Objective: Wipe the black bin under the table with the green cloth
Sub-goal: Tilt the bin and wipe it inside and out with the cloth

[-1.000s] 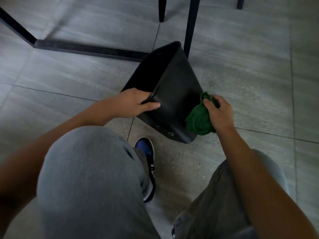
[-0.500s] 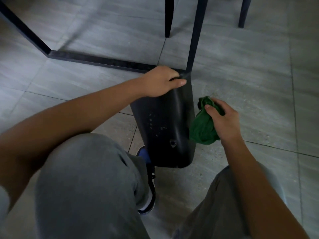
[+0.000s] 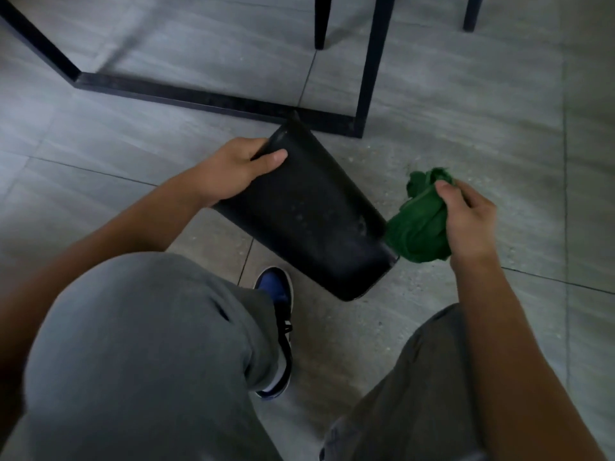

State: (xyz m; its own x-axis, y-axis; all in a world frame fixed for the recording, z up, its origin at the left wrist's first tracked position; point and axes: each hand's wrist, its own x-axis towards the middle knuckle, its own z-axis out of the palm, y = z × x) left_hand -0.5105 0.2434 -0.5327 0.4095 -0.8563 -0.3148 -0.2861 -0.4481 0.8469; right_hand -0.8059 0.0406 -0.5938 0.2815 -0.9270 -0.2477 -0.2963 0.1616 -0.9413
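Observation:
The black bin (image 3: 316,214) is tipped over above the grey tiled floor, its rim pointing away from me and its base toward my knees. My left hand (image 3: 238,169) grips the rim at the bin's upper left, thumb on the outer wall. Faint pale spots show on the bin's side. My right hand (image 3: 466,217) holds the bunched green cloth (image 3: 419,227) just to the right of the bin's base, the cloth's lower edge close to the bin's corner.
A black metal table frame (image 3: 206,98) runs along the floor behind the bin, with an upright leg (image 3: 372,61) at its right end. Two dark chair legs (image 3: 321,21) stand further back. My grey-trousered knees and a blue shoe (image 3: 278,294) fill the foreground.
The bin has swung from nearly upright to slanting, its base now to the right. My left hand stayed on the rim and came lower. My right hand with the cloth moved right, off the bin's side.

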